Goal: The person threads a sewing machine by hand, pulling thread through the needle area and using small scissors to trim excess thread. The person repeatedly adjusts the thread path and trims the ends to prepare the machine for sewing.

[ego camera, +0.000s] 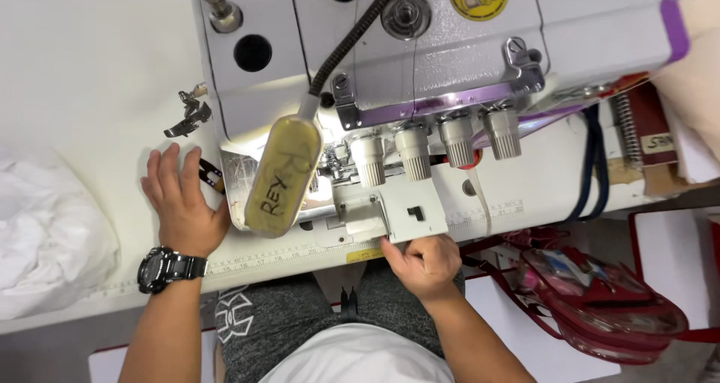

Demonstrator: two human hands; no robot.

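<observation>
Fingers of our left hand [180, 203] lay spread and flat on the white table [97, 76], palm down, gripping nothing, with a black wristwatch [161, 268] on that wrist. Just beyond those fingertips we saw small snips [211, 176] with a dark handle, partly hidden by the hand, and farther up the table a small metal presser part [191, 113] lay loose. Our right hand [424, 261] was curled at the table's front edge, its fingers closed on the lower edge of the machine's white front cover plate [412, 212]. That plate sat at the front of the grey and purple overlock sewing machine [450, 53], directly below its four ribbed tension knobs [435, 147]. A yellowish oval lamp head [281, 177] on a flexible black neck hung over the machine bed between our hands. White cloth [45, 233] was bunched at the table's left end. To the right, below the table, a clear pink-trimmed bag [600, 300] held assorted small items we could not make out.
</observation>
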